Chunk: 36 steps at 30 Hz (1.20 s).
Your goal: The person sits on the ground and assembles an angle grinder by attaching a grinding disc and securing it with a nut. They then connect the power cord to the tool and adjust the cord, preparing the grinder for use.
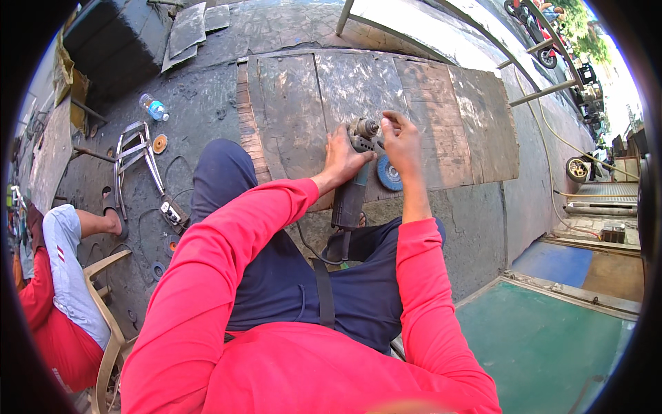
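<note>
An angle grinder (349, 201) stands between my knees with its head upward and its bare spindle (369, 127) showing. My left hand (340, 159) wraps round the grinder just below its metal head. Beside the spindle, my right hand (403, 143) is closed, thumb and fingertips pinched together; whatever they hold is too small to make out. Below that hand a blue flap disc (390, 175) lies off the grinder, on the worn wooden board (441, 131). The grinder's cord (303, 238) loops down by my leg.
To the left lie a bent metal frame (143, 148), an orange disc (160, 143) and a water bottle (153, 107). Another person in red sits on a chair (107, 303) at lower left. A white bench (414, 27) stands beyond the board; a green panel (545, 338) is at lower right.
</note>
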{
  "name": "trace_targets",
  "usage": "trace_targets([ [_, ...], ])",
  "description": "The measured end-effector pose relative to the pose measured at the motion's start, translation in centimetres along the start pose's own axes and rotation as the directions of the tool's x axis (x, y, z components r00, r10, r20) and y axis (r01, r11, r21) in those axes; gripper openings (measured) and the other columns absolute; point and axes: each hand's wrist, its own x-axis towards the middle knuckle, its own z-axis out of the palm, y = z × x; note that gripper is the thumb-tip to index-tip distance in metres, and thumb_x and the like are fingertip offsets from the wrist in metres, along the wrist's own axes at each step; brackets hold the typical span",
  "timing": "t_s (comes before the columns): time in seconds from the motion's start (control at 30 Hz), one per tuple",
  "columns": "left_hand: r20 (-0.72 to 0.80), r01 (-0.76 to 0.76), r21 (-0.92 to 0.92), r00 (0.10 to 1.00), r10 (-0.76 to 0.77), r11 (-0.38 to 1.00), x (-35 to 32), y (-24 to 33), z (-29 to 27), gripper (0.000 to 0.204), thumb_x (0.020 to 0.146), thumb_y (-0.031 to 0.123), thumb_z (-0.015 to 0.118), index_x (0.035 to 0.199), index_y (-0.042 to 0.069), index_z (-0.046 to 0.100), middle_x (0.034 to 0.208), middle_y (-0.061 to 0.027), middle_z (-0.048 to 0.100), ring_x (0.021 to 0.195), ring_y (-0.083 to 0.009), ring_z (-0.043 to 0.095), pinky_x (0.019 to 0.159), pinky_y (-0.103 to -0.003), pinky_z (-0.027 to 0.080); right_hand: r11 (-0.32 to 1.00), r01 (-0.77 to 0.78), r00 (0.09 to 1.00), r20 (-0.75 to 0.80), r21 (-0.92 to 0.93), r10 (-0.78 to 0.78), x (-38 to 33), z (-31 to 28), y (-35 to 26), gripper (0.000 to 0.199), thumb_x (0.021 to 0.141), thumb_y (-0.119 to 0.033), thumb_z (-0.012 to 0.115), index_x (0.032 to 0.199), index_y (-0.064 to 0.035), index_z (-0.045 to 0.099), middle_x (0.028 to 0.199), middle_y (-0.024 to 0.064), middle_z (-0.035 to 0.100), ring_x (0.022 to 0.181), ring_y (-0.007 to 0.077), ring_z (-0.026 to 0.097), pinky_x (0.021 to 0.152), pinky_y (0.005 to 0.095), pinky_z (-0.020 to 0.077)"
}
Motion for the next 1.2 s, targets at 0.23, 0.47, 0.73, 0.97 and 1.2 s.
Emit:
trace_targets([
  [0.23,-0.016,0.005,0.134,1.000,-0.003,0.991,0.1,-0.4,-0.2,0.089,0.060,0.037,0.086,0.129,-0.006,0.049,0.124,-0.0231,0.055,0.119,-0.0382,0.048,0.103,-0.046,0.038,0.913,-0.213,0.976,-0.040,-0.347,0.212,0.4,-1.9,1.4,0.026,0.087,-0.021,0.063,0.098,0.0021,0.069,0.090,0.0224,0.069,0.086,0.0359,0.069,0.076,0.0419,0.0523],
  [0.47,-0.124,-0.119,0.103,0.984,0.131,0.988,1.7,-0.8,-1.8,0.070,0.071,0.038,0.082,0.125,0.001,0.060,0.125,-0.0204,0.054,0.120,-0.0366,0.047,0.103,-0.045,0.037,0.778,-0.231,0.928,0.109,-0.584,0.357,-0.1,-3.6,2.5,0.035,0.086,-0.031,0.065,0.099,0.0009,0.069,0.096,0.0236,0.069,0.097,0.0380,0.066,0.084,0.0448,0.0496],
  [0.73,-0.055,-0.328,0.216,0.936,0.347,0.920,2.5,-0.3,-3.1,0.036,0.076,0.026,0.080,0.109,0.013,0.073,0.121,-0.0138,0.057,0.112,-0.0310,0.050,0.098,-0.041,0.041,0.580,-0.127,0.926,0.113,-0.805,0.359,-2.0,-4.3,3.2,0.047,0.087,-0.038,0.066,0.119,-0.0038,0.062,0.116,0.0224,0.063,0.113,0.0359,0.058,0.094,0.0430,0.0464],
  [0.97,-0.008,-0.367,0.238,0.925,0.379,0.900,3.3,-0.3,-3.4,0.035,0.075,0.024,0.080,0.108,0.013,0.073,0.123,-0.0102,0.057,0.111,-0.0305,0.049,0.096,-0.041,0.042,0.615,-0.207,0.865,0.151,-0.761,0.479,-1.1,-5.0,4.0,0.041,0.087,-0.035,0.066,0.109,-0.0001,0.065,0.109,0.0230,0.066,0.107,0.0374,0.062,0.091,0.0444,0.0486],
  [1.2,0.007,-0.415,0.268,0.903,0.429,0.869,3.4,-0.2,-3.4,0.033,0.077,0.022,0.078,0.108,0.011,0.072,0.125,-0.0095,0.057,0.112,-0.0309,0.048,0.096,-0.041,0.043,0.643,-0.251,0.870,0.122,-0.724,0.477,-0.6,-4.7,5.0,0.037,0.086,-0.033,0.067,0.104,0.0000,0.066,0.102,0.0229,0.067,0.101,0.0366,0.063,0.086,0.0436,0.0493],
])
